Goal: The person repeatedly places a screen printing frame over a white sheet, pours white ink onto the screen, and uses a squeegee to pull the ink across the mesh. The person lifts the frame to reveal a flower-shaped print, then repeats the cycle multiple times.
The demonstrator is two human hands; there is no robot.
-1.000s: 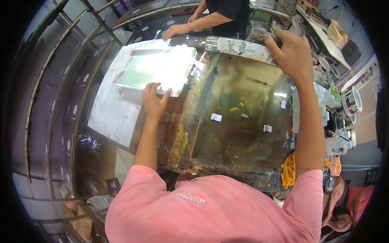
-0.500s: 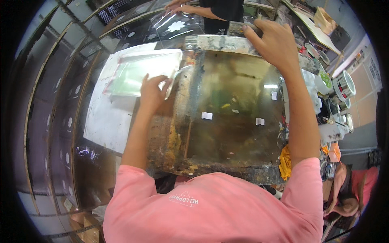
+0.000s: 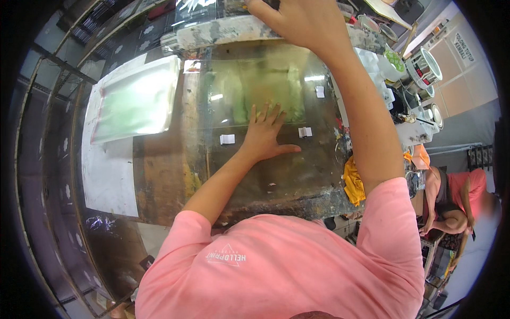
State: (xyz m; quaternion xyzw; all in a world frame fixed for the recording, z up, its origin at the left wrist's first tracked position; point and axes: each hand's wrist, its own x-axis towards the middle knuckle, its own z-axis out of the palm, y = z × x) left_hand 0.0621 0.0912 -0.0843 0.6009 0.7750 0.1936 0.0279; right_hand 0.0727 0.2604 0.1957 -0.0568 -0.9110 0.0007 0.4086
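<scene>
My left hand (image 3: 268, 135) lies flat with its fingers spread on a clear plastic sheet (image 3: 226, 109), which rests on a dark glossy work surface (image 3: 255, 186). Small white tabs (image 3: 227, 139) sit near its lower edge. My right hand (image 3: 305, 24) reaches up past a paint-stained bar (image 3: 228, 34) at the far side. Its thumb and fingers curve around something at the picture's top edge; what they hold is cut off. Left of the work surface, a stack of clear, greenish-looking plastic sheets (image 3: 138, 98) lies on a white board (image 3: 109, 183).
Paint cans (image 3: 425, 66) and plastic tubs crowd the right side. A yellow cloth (image 3: 353, 181) hangs at the near right corner. Rack bars (image 3: 45, 159) stand at the left. A person in a pink shirt (image 3: 467, 186) sits low at the far right.
My left hand has left the sheet stack and moved right onto the work surface, where a clear sheet now lies. My right hand stays raised at the far side. The view has shifted.
</scene>
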